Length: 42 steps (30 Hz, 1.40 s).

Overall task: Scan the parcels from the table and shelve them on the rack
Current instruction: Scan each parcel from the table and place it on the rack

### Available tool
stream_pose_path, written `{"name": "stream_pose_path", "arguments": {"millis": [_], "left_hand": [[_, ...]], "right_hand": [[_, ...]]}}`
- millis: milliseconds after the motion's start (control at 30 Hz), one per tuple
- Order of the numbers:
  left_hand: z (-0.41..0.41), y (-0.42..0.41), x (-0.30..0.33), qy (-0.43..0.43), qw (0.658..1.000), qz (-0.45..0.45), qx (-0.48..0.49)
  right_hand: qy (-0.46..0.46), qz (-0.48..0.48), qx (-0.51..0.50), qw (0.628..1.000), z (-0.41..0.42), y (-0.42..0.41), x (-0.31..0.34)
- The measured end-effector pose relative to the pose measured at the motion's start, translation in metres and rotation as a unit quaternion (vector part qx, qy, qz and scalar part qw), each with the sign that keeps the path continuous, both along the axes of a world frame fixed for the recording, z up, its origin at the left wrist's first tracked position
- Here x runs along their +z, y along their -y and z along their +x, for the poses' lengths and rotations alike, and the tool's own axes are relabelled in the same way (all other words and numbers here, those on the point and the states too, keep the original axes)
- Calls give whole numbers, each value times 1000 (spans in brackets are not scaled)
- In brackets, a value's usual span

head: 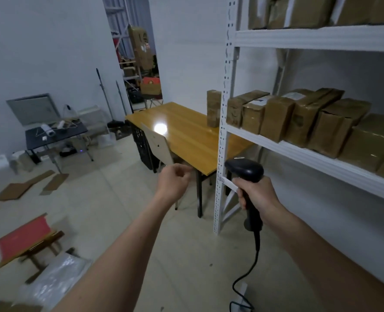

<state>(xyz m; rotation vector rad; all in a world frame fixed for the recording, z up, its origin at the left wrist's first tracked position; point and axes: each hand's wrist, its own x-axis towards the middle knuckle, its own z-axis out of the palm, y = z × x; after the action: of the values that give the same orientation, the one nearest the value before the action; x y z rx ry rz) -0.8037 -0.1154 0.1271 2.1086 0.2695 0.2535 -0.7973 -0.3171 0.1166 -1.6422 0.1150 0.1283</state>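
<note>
Head view: right hand [255, 192] grips the barcode scanner [247, 176], left hand [174, 180] loosely curled and empty, so reach mid-frame for the last upright parcel [214, 111] on the desk [186, 134], label toward the scanner.

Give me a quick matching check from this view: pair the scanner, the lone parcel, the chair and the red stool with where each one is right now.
Things:
1. scanner
2. lone parcel
3. chair
4. red stool

Places:
A. upright on the wooden table, near the rack
B. on the floor, lower left
C. gripped in the right hand
D. pushed in at the table's near side

Pairs: 1-C, 2-A, 3-D, 4-B
</note>
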Motion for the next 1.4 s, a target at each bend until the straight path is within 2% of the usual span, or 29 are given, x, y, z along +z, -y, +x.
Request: {"name": "stream_pose_path", "arguments": {"millis": [167,333,633,833,1100,1400], "left_hand": [[10,-64,-11,-15,999,4,30],[48,-134,-31,-71,995,8,64],[223,-211,-28,-108,993,42,27],[317,-237,-41,-140,990,23,-2],[414,-245,-52,-174,984,15,-29],[587,-210,-50,-178,970,38,-162]], "right_hand": [[-6,26,38,999,41,-59,-6],[-19,45,65,997,100,-120,-21],[-51,46,64,996,267,-200,-33],[-54,31,32,998,365,-224,-33],[-96,43,-4,994,439,-232,-45],[-93,68,-93,989,551,-232,-50]]}}
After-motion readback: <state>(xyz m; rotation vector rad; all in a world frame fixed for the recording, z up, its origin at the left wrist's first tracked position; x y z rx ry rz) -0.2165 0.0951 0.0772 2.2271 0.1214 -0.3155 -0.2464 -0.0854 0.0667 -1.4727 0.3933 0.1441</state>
